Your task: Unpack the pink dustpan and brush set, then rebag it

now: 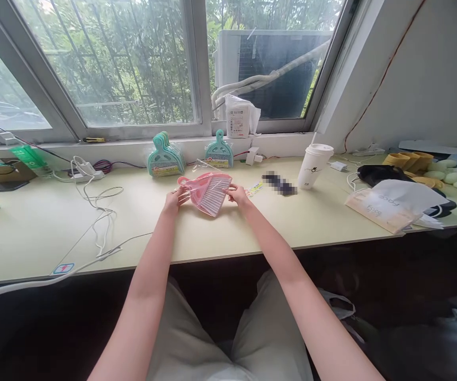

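the pink dustpan set (208,191) lies on the desk (33,227) between both hands, long axis running left to right. the left hand (175,200) pinches its handle end, the right hand (238,194) its right edge; both equally near.

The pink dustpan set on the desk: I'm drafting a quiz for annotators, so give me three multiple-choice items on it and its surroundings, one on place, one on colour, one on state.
1. Where is the white lidded cup?
A. right of the pink dustpan set
B. on the windowsill
C. left of the white cables

2. What colour are the dustpan sets leaning below the window?
A. yellow
B. teal
C. black

3. How is the pink set held?
A. left hand only
B. untouched
C. both hands, with the right hand at its other edge

Answers: 1 A, it stands on the desk to the right; 2 B, both groups are teal; 3 C, one hand grips each side.
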A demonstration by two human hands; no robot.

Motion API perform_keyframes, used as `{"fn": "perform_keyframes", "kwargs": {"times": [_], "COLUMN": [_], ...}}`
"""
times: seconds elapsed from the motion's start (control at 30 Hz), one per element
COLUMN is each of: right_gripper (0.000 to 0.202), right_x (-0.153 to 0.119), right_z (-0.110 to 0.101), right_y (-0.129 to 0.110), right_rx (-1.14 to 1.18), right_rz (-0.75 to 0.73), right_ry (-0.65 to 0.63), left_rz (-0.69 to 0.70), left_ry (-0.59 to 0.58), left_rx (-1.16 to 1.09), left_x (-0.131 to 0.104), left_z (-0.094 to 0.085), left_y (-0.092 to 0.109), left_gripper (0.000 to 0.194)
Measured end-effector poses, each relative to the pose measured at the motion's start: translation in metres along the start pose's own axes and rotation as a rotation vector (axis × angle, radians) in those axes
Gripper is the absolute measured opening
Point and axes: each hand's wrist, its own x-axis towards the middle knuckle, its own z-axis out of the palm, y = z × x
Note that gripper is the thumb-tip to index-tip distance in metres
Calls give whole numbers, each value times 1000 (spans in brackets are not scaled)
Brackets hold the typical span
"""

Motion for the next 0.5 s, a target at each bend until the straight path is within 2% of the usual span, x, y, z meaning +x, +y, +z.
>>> {"fn": "perform_keyframes", "kwargs": {"times": [0.1, 0.23, 0.3, 0.37, 0.4, 0.43, 0.47, 0.5], "right_gripper": [28, 23, 18, 15, 15, 15, 15, 16], "right_x": [1, 4, 6, 8, 8, 9, 10, 10], "right_z": [-6, -22, -28, -31, -31, -31, -31, -30], "right_y": [-3, -7, -7, -5, -4, -3, -3, -2], "right_rx": [13, 71, 139, 202, 226, 243, 253, 254], "right_rz": [10, 42, 62, 91, 103, 111, 115, 116], "right_ry": [41, 161, 208, 248, 262, 266, 260, 242], "left_rz": [9, 15, 13, 90, 181, 294, 405, 484], "left_ry": [226, 708, 884, 1043, 1096, 1090, 1008, 853], "left_rx": [-19, 223, 337, 414, 457, 493, 506, 494], "left_x": [3, 0, -7, -17, -21, -25, -29, -31], "left_z": [-6, -21, -28, -29, -27, -22, -14, -4], "left_y": [5, 17, 23, 29, 32, 34, 35, 35], "left_gripper": [24, 38, 45, 55, 59, 61, 60, 56]}}
